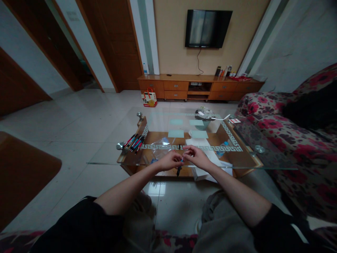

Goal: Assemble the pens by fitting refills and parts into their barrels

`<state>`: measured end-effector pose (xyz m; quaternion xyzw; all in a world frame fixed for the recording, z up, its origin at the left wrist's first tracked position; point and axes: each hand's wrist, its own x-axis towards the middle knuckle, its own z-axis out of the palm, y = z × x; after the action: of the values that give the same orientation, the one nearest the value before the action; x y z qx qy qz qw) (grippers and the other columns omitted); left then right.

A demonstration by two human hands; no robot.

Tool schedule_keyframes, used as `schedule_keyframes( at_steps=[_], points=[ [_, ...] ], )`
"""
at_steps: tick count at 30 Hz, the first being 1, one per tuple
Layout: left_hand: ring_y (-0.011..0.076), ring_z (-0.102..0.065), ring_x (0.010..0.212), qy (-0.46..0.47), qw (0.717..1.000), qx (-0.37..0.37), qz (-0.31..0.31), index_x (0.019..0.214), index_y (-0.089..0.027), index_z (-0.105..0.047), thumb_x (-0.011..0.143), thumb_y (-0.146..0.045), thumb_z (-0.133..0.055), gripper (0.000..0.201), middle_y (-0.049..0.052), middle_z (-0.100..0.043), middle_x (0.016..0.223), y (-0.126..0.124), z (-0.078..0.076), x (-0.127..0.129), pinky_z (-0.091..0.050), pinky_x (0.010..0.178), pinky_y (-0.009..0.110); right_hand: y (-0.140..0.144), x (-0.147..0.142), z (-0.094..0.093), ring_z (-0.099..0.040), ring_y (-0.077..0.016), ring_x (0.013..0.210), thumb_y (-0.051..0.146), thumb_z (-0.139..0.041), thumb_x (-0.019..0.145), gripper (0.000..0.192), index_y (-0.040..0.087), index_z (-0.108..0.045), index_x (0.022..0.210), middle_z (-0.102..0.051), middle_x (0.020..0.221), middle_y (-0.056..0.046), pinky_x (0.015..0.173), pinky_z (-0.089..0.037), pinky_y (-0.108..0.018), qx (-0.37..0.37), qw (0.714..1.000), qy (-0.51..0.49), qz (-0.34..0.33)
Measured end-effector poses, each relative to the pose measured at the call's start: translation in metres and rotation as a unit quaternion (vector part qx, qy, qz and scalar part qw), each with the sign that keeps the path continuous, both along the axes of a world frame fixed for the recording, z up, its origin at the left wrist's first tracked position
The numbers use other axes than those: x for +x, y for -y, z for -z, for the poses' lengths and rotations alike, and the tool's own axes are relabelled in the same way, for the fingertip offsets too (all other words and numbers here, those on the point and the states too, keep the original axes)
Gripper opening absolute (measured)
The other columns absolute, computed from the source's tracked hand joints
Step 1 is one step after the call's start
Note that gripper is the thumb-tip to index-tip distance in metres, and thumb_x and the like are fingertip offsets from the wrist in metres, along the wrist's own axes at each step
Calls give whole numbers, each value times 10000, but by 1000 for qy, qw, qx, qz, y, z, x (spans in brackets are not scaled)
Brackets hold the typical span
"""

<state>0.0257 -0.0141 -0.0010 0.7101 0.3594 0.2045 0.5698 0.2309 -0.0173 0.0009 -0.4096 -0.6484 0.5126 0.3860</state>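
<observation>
Head view
Room: a tiled living room with a wall television (208, 28) over a low wooden cabinet (200, 86), and a floral sofa (289, 140) off to the right of the hands.
Tabletop: a glass tabletop (110, 151) on a wooden frame lies directly under both hands.
Left hand: the left hand (170, 161) is curled, its fingertips closed on the blue pen part (182, 160) held between the two hands.
Right hand: the right hand (196, 156) is curled too, thumb and fingers meeting the left hand's at the same small piece; how much of it each hand grips is too small to tell.
Black pen: a black pen (179, 170) shows just below the hands, near the tabletop's front edge.
Pens: a bundle of pens (134, 142) lies well to the left of the left hand.
Plastic bag: a clear plastic bag (160, 146) sits just beyond the left hand.
Paper: white paper sheets (200, 142) lie beyond and under the right hand.
Basket: a small basket (204, 117) stands far beyond the right hand.
</observation>
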Motion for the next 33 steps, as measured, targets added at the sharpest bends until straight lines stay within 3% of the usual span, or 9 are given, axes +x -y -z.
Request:
schedule_keyframes(
  at_steps=[3, 9, 12, 20, 28, 33],
  points=[
    [131, -628, 670, 17, 1000, -17, -19, 939, -103, -699, 767, -457, -737, 395, 47, -669, 761, -2, 3, 0, -542, 645, 257, -6, 6, -2, -669, -183, 767, 443, -721, 799, 467, 177, -600, 1163, -707, 855, -43, 722, -544, -323, 20, 999, 5, 36],
    [148, -651, 749, 38, 997, -24, -57, 1015, -112, -702, 777, -442, -733, 409, 68, -679, 848, -5, 9, 1, -562, 677, 274, -25, 41, -2, -589, -169, 678, 564, -589, 875, 416, 167, -638, 989, -677, 823, -54, 640, -483, -294, 101, 965, 27, 242],
    [142, -644, 740, 39, 997, -30, -63, 1025, -115, -702, 777, -442, -735, 412, 72, -677, 860, -6, 14, 0, -565, 682, 282, -31, 57, 6, -581, -176, 670, 557, -548, 895, 394, 174, -637, 873, -677, 790, -52, 658, -467, -297, 117, 951, 72, 277],
    [148, -652, 754, 39, 996, -35, -69, 1014, -119, -697, 770, -444, -736, 409, 73, -676, 873, -8, 17, -1, -567, 687, 286, -34, 62, 16, -616, -209, 782, 380, -484, 922, 284, 178, -659, 1017, -700, 918, -73, 769, -473, -345, 168, 933, 184, 261],
    [142, -648, 700, 19, 995, -34, -92, 956, -120, -683, 757, -398, -729, 345, 46, -667, 792, -7, 15, 1, -560, 647, 266, -27, 42, 8, -540, -260, 1046, 205, -479, 904, 278, 165, -630, 1134, -638, 1099, -113, 951, -423, -410, 288, 901, 284, 159],
    [124, -624, 633, -22, 990, -29, -136, 880, -113, -667, 767, -306, -684, 225, 30, -656, 744, -7, 11, 0, -537, 587, 236, -26, 17, 0, -485, -263, 1107, 125, -428, 916, 367, 174, -614, 1228, -608, 1184, -113, 998, -376, -405, 306, 888, 329, 94]
  ],
)
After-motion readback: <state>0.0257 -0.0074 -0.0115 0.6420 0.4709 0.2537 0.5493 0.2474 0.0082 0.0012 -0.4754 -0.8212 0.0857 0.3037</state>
